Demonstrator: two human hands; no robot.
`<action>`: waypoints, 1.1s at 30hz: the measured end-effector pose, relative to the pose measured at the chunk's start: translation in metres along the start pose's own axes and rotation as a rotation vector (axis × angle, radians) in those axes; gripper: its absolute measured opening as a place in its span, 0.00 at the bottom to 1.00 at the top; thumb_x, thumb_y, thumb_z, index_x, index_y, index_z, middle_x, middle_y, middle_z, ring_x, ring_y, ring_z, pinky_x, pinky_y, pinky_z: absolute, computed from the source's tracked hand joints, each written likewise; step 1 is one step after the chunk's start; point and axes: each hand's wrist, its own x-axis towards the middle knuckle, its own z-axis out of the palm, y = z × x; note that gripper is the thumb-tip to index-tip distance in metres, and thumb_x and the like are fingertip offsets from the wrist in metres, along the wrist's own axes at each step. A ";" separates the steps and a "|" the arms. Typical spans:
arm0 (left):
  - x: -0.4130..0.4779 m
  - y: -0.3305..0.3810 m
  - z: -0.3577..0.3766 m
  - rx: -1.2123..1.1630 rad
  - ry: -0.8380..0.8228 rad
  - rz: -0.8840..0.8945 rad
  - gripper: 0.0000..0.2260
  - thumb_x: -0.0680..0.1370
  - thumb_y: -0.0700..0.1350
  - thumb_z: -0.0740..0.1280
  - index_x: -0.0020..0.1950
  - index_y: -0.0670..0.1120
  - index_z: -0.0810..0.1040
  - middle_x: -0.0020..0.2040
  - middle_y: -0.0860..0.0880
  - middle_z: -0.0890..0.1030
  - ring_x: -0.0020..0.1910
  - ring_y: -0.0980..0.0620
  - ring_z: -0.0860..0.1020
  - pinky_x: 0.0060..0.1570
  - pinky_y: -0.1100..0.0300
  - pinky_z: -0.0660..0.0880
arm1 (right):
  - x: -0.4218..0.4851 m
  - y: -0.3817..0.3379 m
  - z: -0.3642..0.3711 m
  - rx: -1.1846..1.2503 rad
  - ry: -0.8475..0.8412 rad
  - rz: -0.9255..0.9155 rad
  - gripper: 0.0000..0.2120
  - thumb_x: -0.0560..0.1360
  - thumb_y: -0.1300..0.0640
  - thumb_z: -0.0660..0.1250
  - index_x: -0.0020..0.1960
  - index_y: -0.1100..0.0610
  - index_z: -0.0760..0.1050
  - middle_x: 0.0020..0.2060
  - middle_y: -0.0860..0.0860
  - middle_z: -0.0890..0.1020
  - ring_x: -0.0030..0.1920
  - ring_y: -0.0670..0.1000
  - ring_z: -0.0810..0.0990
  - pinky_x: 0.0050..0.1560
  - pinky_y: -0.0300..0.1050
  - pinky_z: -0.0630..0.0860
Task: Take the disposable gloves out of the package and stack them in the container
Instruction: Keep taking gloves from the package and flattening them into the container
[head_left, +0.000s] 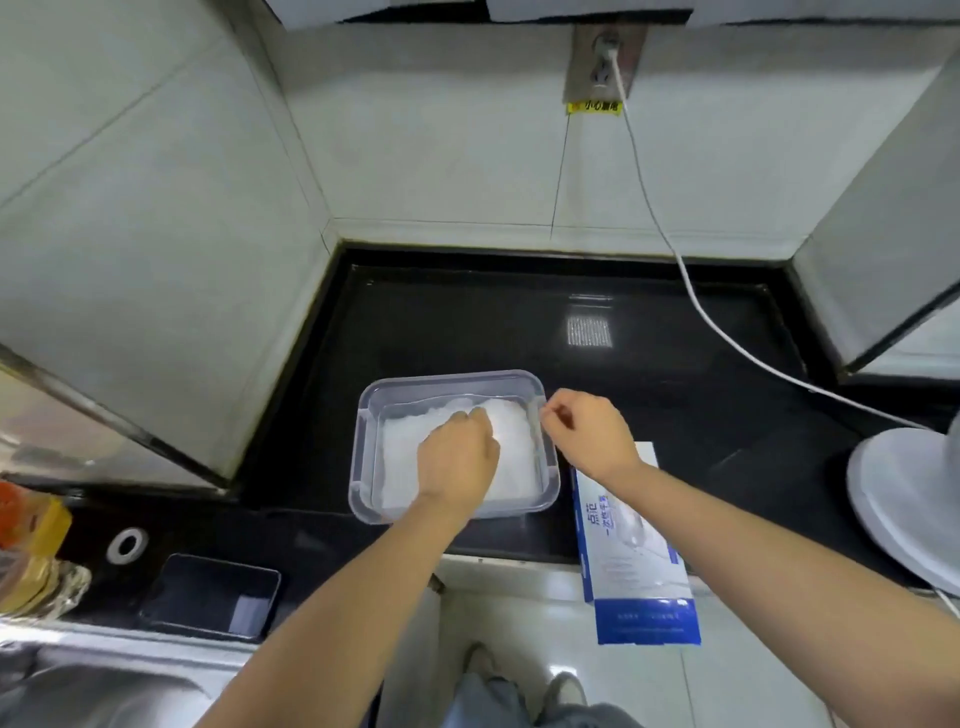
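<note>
Black counter (467, 322) fills a corner between white tiled walls (441, 156). A clear container (452, 376) sits near its front edge. Inside lies a pile of thin, whitish gloves (514, 457), covering most of the bottom.

The left hand (457, 457) reaches down into the container. Its fingers are curled into the top of the pile and grasp the gloves there.

The right hand (587, 431) is over the container's right rim, at the far corner. Its fingers are bent and the thumb and forefinger meet at their tips. Whether they pinch a film of glove or nothing cannot be told.

A blue and white package (634, 571) lies flat just right of the container, under the right forearm, with its near end past the counter's edge.

A white cable (691, 291) runs from a wall socket (605, 62) down across the counter to the right, toward a round white fan base (904, 493). At the left a dark phone (208, 597) lies beside a steel sink (104, 686), and a bottle (31, 545) stands at the frame's edge.
</note>
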 end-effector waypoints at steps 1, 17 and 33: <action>-0.004 0.014 -0.001 -0.035 0.013 0.038 0.09 0.82 0.47 0.59 0.56 0.47 0.76 0.49 0.48 0.81 0.41 0.52 0.78 0.42 0.61 0.76 | -0.004 0.013 -0.007 -0.019 0.018 0.045 0.11 0.79 0.51 0.63 0.43 0.55 0.77 0.36 0.51 0.81 0.38 0.54 0.79 0.37 0.46 0.74; -0.062 0.097 0.083 -0.142 -0.552 0.120 0.23 0.80 0.42 0.62 0.74 0.44 0.62 0.69 0.43 0.67 0.62 0.41 0.74 0.57 0.51 0.72 | -0.063 0.113 0.000 -0.153 -0.240 0.353 0.14 0.80 0.47 0.61 0.45 0.54 0.79 0.42 0.53 0.82 0.40 0.52 0.81 0.44 0.44 0.80; -0.060 0.107 0.092 0.041 -0.472 0.165 0.23 0.78 0.47 0.68 0.69 0.44 0.64 0.64 0.46 0.72 0.57 0.45 0.78 0.48 0.56 0.73 | -0.054 0.100 -0.034 0.704 -0.124 0.488 0.13 0.79 0.45 0.65 0.48 0.55 0.76 0.46 0.53 0.83 0.46 0.51 0.83 0.53 0.48 0.79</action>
